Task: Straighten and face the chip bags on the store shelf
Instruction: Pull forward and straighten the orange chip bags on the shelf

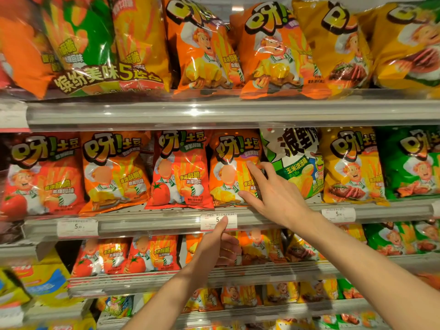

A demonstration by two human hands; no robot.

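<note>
On the middle shelf (147,226) a row of chip bags stands upright, faces out. My right hand (276,194) reaches in from the lower right, its spread fingers and thumb lying on the right edge of an orange bag (226,151), beside a green-and-white bag (292,163). Whether any finger goes behind the orange bag I cannot tell. My left hand (214,246) is lower, in front of the shelf rail, holding nothing. Its thumb points up over a price tag (232,221) and its fingers are loosely curled. A red tomato bag (181,172) stands left of the orange one.
To the right stand a yellow bag (350,167) and a green bag (409,163). The top shelf (214,113) carries larger orange and yellow bags that lean forward. Lower shelves (262,272) hold several smaller bags of the same brand.
</note>
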